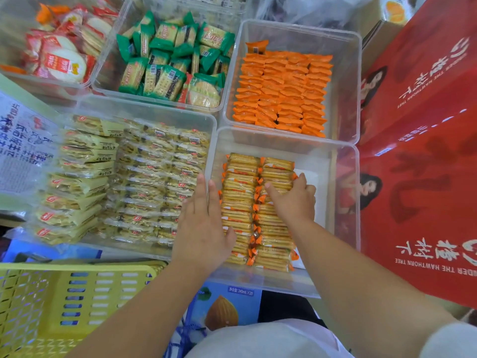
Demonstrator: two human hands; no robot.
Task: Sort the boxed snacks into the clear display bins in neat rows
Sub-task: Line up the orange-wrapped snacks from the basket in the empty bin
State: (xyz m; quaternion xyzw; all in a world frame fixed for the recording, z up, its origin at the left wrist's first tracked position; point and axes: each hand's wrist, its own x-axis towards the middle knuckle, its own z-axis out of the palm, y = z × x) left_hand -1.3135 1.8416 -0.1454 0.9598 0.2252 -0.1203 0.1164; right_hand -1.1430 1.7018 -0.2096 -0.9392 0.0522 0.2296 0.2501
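1. Cracker packs (241, 202), clear-wrapped with orange crimped ends and golden biscuits showing through, lie in two neat columns in the clear bin (346, 202) at lower centre of the frame; a strip of the bin's floor to the right of them is bare.
2. Left hand (204, 228) lies flat with fingers spread wide across the bin's left wall and the left column, gripping nothing.
3. Right hand (294, 200) rests palm down on the right column, fingers loosely extended and pressing the packs; whether it grips any pack I cannot tell.
4. Orange packets (281, 91) stand in tight rows in the bin at upper centre-right.
5. Yellow packs (129, 177) fill the bin at centre left in overlapping rows.
6. Green packets (173, 55) sit jumbled in the top-centre bin; red-and-white packets (59, 47) fill the upper-left one.
7. Red cartons (423, 151) stand along the right edge, and a yellow basket (51, 306) is at lower left.
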